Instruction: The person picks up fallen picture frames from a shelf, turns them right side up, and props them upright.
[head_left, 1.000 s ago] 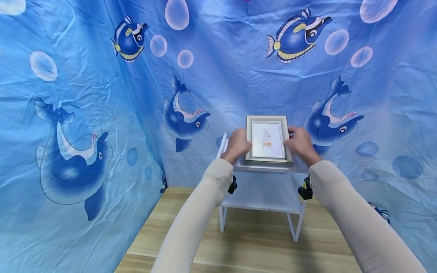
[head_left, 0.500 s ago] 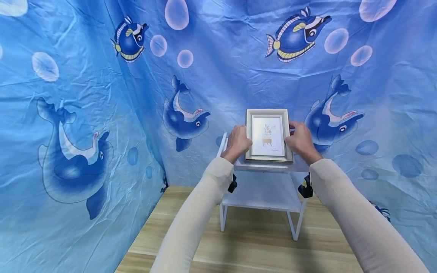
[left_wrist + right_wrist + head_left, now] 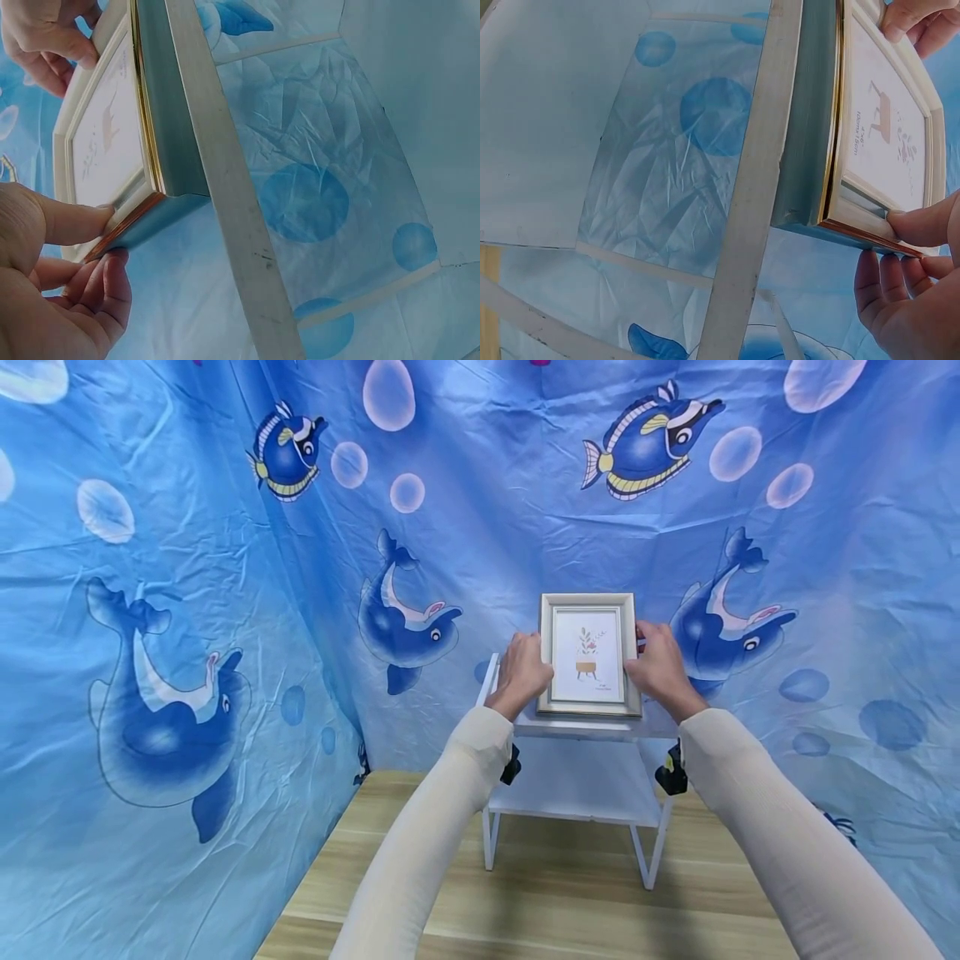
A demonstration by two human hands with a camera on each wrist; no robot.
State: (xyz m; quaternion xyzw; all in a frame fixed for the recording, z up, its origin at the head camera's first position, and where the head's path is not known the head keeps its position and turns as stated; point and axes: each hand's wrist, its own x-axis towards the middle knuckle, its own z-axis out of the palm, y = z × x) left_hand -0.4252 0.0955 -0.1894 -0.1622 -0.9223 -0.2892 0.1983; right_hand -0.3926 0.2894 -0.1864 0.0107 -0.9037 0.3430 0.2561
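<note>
A cream picture frame [image 3: 587, 708] with a gold line along its edge stands tilted back on the top of a small white table [image 3: 577, 732]. Inside it is a print of a plant in an orange-brown pot. My left hand [image 3: 525, 672] pinches the frame's left side, thumb on the front and fingers behind, as the left wrist view shows. On the opposite side my right hand [image 3: 660, 670] holds it the same way, its thumb [image 3: 919, 225] on the front border. The frame's back is hidden in the head view.
The white table has a lower shelf [image 3: 577, 785] and thin metal legs [image 3: 489, 839]. A blue curtain [image 3: 495, 552] printed with dolphins and fish hangs close behind and along the left. The floor [image 3: 420, 893] is light wood.
The picture frame's top edge has risen, so it leans back less and faces me more. Both hands have kept their grip on its sides, the right one rising slightly.
</note>
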